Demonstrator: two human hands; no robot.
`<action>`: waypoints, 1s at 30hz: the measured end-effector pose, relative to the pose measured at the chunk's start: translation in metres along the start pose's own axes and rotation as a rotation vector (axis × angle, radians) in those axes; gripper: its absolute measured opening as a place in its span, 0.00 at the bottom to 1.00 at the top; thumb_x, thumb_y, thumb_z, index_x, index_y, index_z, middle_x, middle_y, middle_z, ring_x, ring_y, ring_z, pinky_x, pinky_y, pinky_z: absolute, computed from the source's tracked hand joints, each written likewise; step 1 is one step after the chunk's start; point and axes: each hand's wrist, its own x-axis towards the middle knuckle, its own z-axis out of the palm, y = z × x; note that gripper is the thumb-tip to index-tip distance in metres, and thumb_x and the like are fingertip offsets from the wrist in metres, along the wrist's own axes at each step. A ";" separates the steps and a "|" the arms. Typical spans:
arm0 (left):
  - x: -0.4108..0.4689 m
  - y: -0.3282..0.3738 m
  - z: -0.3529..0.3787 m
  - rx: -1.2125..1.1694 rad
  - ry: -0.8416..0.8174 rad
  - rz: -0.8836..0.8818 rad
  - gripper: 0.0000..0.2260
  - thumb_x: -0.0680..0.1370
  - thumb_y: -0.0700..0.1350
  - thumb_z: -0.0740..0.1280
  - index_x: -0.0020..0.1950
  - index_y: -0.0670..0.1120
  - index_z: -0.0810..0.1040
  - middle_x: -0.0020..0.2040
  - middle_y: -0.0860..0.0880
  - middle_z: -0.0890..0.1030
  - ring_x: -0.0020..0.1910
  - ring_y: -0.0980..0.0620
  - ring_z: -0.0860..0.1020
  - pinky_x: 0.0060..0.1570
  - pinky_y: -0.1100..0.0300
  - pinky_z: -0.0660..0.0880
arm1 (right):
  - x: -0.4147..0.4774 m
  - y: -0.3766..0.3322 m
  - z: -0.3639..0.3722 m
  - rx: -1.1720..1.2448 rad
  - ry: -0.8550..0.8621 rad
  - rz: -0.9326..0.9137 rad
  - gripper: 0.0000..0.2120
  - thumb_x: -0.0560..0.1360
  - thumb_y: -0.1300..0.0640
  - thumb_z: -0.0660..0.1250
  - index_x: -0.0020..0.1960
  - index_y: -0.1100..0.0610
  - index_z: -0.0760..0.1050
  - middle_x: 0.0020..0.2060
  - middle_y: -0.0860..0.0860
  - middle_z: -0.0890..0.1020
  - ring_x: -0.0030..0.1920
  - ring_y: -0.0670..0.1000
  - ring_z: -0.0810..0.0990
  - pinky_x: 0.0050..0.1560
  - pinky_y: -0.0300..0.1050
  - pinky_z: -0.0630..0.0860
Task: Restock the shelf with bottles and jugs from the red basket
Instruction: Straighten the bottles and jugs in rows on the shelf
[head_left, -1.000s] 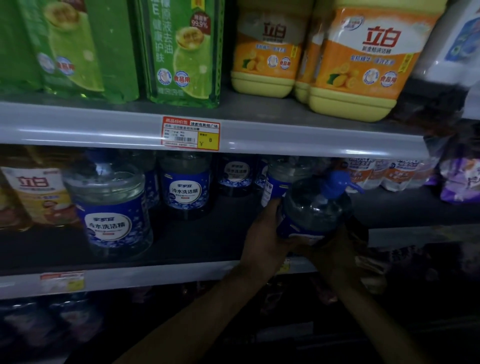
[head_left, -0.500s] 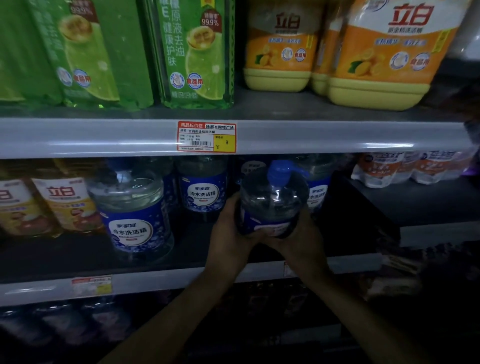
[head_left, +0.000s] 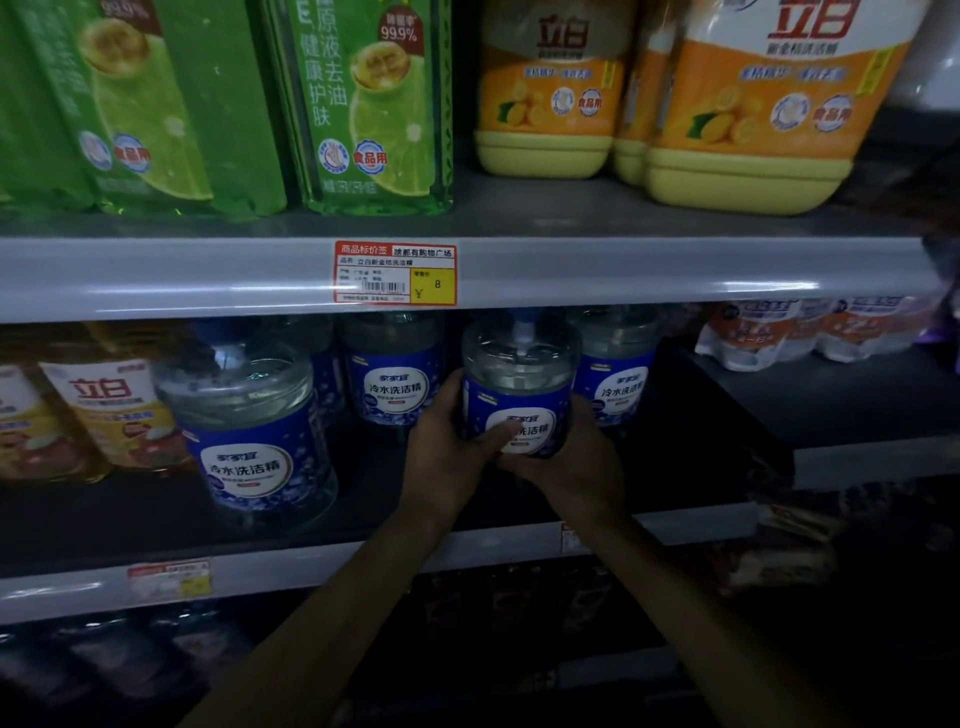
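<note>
A clear round jug with a blue label and a blue pump top stands upright on the dark middle shelf, between two like jugs at the back. My left hand grips its left side, the thumb lying across the label. My right hand holds its right side and base. A larger-looking jug of the same kind stands near the shelf's front at the left. The red basket is out of sight.
Blue-label jugs stand at the back. Yellow bottles fill the left. Refill pouches lie on the right. Above are green packs and yellow jugs. A price tag hangs on the upper rail.
Both hands carried the jug from the right, in front of the shelf edge, leftward and deeper onto the shelf. It went from tilted to upright, label facing out.
</note>
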 end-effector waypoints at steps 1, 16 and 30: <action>-0.001 0.001 0.001 -0.004 -0.002 -0.001 0.30 0.74 0.42 0.80 0.73 0.47 0.74 0.66 0.51 0.83 0.64 0.53 0.82 0.61 0.46 0.82 | 0.000 0.001 0.000 0.009 -0.004 -0.004 0.49 0.62 0.36 0.81 0.76 0.46 0.61 0.57 0.45 0.78 0.55 0.48 0.79 0.58 0.48 0.77; -0.030 0.009 0.011 -0.141 0.103 -0.408 0.17 0.78 0.37 0.73 0.66 0.41 0.79 0.59 0.45 0.85 0.58 0.48 0.83 0.52 0.60 0.80 | -0.013 0.003 -0.006 0.563 -0.122 0.267 0.25 0.71 0.70 0.72 0.53 0.40 0.76 0.51 0.43 0.84 0.53 0.48 0.83 0.50 0.46 0.81; -0.018 0.028 0.019 -0.399 0.156 -0.532 0.15 0.77 0.40 0.72 0.64 0.44 0.83 0.57 0.46 0.87 0.59 0.46 0.84 0.63 0.44 0.80 | 0.006 -0.001 0.024 0.557 -0.006 0.318 0.33 0.68 0.72 0.67 0.68 0.46 0.76 0.60 0.50 0.82 0.62 0.54 0.79 0.63 0.59 0.78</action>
